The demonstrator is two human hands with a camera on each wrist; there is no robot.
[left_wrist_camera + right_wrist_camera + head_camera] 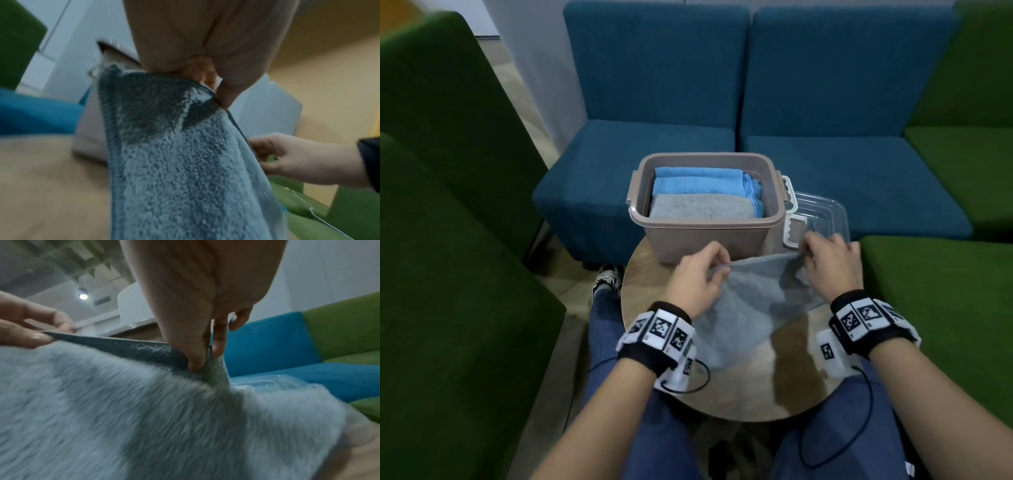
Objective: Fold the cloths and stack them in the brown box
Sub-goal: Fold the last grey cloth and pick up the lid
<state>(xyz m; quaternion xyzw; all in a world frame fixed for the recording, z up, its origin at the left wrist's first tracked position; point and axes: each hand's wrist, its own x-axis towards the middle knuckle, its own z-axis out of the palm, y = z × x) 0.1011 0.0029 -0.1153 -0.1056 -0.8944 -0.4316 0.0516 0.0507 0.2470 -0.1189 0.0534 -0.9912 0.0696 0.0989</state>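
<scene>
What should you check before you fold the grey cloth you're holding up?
1. Left hand pinches the grey cloth at its top edge: ok.
2. Right hand pinches the same edge: ok.
3. Edge pulled straight between the hands: ok.
4. Lower part of the cloth flat on the round table: not ok, it lies bunched and slanted.
5. Brown box open, clear lid set beside it: ok.
6. Room in the box on top of the folded blue cloths and folded grey cloth: cannot tell.
</scene>
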